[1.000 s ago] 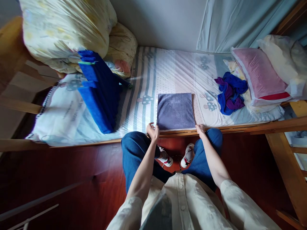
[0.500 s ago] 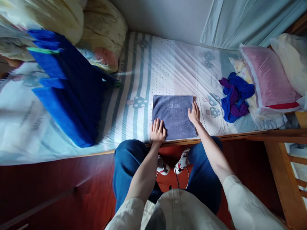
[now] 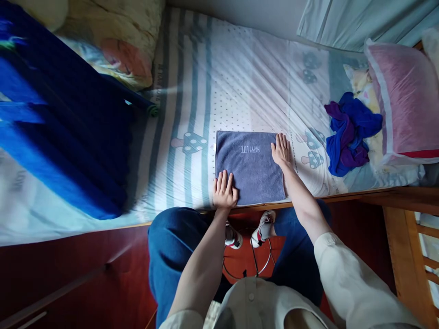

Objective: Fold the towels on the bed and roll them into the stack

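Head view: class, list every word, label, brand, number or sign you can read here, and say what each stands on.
"HAPPY LIFE": the likely reading of the small lettering on the grey towel.
Bedsheet: printed lettering beside the dark stripes, too blurred to read with certainty.
No numbers can be made out.

Left hand [image 3: 225, 194]: pinching at the near-left corner of the gray towel [image 3: 254, 180] a second ago, now flat on it around 7 o'clock. Right hand [image 3: 281, 151]: went from the towel's edge at 4 o'clock, via 3, to lying flat over its far corner at 2. View shifted: blue cloth stack [image 3: 72, 128] at 9–10 o'clock now cut by frame edge; large yellow bundle [image 3: 48, 11] at 10–11 mostly gone; pink pillow [image 3: 406, 100] at 2 now cropped too.
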`<action>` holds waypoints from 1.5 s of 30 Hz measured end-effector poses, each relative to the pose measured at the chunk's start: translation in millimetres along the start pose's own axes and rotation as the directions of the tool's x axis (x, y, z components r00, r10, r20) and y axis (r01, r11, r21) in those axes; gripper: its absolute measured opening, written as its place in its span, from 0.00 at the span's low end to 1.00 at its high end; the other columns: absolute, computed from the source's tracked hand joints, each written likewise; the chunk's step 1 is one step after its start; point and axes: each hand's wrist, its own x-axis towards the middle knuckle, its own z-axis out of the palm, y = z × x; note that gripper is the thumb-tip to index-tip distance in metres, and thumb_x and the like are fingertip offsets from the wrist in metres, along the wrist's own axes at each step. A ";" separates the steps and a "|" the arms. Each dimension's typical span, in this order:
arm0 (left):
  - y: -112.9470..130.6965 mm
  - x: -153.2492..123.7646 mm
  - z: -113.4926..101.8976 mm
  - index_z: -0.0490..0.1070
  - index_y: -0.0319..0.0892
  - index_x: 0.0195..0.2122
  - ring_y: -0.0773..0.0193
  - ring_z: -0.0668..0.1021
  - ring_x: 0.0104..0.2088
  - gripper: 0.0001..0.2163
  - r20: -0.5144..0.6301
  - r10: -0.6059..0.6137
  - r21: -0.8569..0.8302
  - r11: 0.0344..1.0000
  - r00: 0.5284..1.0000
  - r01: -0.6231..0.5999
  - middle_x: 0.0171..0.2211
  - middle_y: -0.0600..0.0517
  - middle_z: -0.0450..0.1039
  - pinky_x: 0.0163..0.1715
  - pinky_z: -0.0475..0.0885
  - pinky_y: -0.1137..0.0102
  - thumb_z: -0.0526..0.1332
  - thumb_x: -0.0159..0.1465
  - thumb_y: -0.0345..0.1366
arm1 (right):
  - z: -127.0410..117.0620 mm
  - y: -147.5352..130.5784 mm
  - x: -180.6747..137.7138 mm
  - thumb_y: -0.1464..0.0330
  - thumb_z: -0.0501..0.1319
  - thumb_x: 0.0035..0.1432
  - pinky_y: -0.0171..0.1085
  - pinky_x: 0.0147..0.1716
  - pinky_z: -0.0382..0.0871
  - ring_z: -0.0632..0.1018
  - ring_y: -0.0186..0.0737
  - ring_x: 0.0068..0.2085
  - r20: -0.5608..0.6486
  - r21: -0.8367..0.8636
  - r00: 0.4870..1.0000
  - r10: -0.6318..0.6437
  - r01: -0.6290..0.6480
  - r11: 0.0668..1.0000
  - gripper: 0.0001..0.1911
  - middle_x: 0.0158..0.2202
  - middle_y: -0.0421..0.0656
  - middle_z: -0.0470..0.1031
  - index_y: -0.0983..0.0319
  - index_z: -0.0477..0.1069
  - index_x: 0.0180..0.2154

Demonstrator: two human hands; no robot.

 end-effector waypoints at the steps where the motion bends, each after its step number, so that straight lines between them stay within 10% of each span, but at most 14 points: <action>1: 0.2 0.2 -0.2 0.62 0.40 0.74 0.48 0.54 0.77 0.33 -0.001 0.004 -0.001 1.000 1.000 -0.004 0.76 0.45 0.55 0.77 0.43 0.51 0.55 0.66 0.38 | -0.5 -1.7 -12.0 0.58 0.43 0.78 0.55 0.77 0.36 0.46 0.46 0.79 -0.009 0.004 1.000 0.008 -0.008 1.000 0.34 0.79 0.52 0.45 0.66 0.50 0.76; 10: 4.9 7.0 -3.3 0.64 0.40 0.72 0.51 0.53 0.78 0.31 -0.019 0.024 0.005 1.000 1.000 -0.024 0.75 0.44 0.56 0.77 0.45 0.51 0.52 0.68 0.38 | 6.7 -10.8 -187.1 0.62 0.46 0.76 0.55 0.76 0.42 0.51 0.47 0.78 -0.032 0.058 0.995 0.092 -0.090 0.994 0.31 0.77 0.54 0.52 0.66 0.56 0.75; 15: 0.0 -13.0 -17.6 0.66 0.40 0.70 0.51 0.56 0.77 0.28 -0.027 0.007 -0.044 0.999 1.000 -0.008 0.75 0.42 0.57 0.76 0.51 0.51 0.52 0.69 0.38 | 13.5 -11.3 -233.2 0.65 0.48 0.74 0.55 0.75 0.48 0.56 0.50 0.77 -0.058 0.104 0.992 0.109 -0.103 0.989 0.29 0.75 0.55 0.58 0.67 0.63 0.71; 23: -0.1 -45.7 -31.6 0.74 0.40 0.53 0.46 0.76 0.60 0.18 -0.206 -0.357 -0.289 0.912 0.911 0.292 0.54 0.38 0.76 0.65 0.69 0.51 0.59 0.61 0.30 | 10.6 -4.3 -248.7 0.70 0.56 0.64 0.51 0.65 0.66 0.74 0.54 0.62 -0.121 0.353 0.952 0.283 -0.225 0.908 0.19 0.57 0.57 0.79 0.65 0.78 0.53; 29: -3.7 -46.9 -51.2 0.76 0.42 0.37 0.53 0.81 0.38 0.06 -0.104 -0.624 -0.413 0.735 0.774 0.538 0.26 0.52 0.72 0.51 0.76 0.57 0.63 0.59 0.34 | 6.1 5.3 -242.2 0.66 0.63 0.58 0.53 0.59 0.70 0.78 0.58 0.55 -0.037 0.557 0.844 0.535 -0.427 0.712 0.09 0.44 0.56 0.82 0.62 0.74 0.40; 36: -4.6 -47.6 -51.5 0.75 0.41 0.32 0.61 0.79 0.24 0.06 -0.010 -0.691 -0.541 0.612 0.723 0.577 0.20 0.54 0.72 0.28 0.74 0.69 0.64 0.60 0.39 | 5.4 6.4 -233.5 0.63 0.66 0.60 0.47 0.34 0.79 0.84 0.53 0.32 0.142 0.683 0.759 0.636 -0.540 0.492 0.09 0.29 0.48 0.80 0.60 0.71 0.40; 45: -6.5 -38.3 -49.0 0.75 0.41 0.35 0.62 0.79 0.24 0.07 -0.009 -0.695 -0.644 0.554 0.719 0.528 0.21 0.54 0.73 0.28 0.76 0.70 0.65 0.58 0.38 | -3.7 -0.4 -231.7 0.72 0.63 0.57 0.33 0.23 0.72 0.79 0.38 0.23 0.199 0.771 0.751 0.630 -0.516 0.372 0.08 0.24 0.37 0.77 0.57 0.67 0.39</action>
